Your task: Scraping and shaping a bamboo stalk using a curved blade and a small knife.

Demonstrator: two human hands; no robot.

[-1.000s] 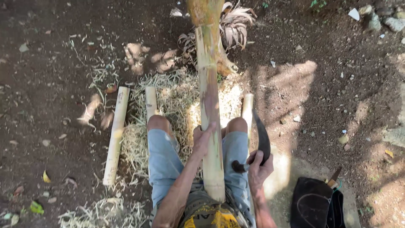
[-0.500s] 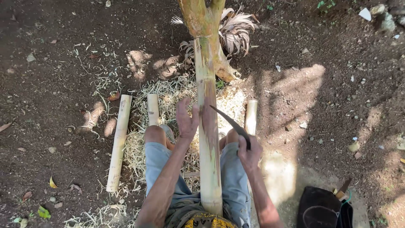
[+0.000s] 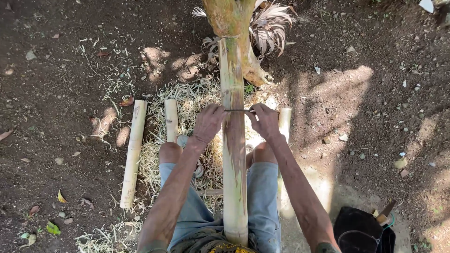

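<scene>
Both hands are clenched on the blade (image 3: pixel 238 110), left hand (image 3: pixel 208 122) and right hand (image 3: pixel 265 121) at either end, laid flat across the bamboo pole (image 3: pixel 233 154) propped between the knees. I'd keep pressure even and pull shallow, steady strokes.

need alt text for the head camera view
Seen from above, a seated person's left hand and right hand hold a thin blade crosswise on a long bamboo pole between their knees, with cut bamboo lengths and shavings on dirt.
</scene>
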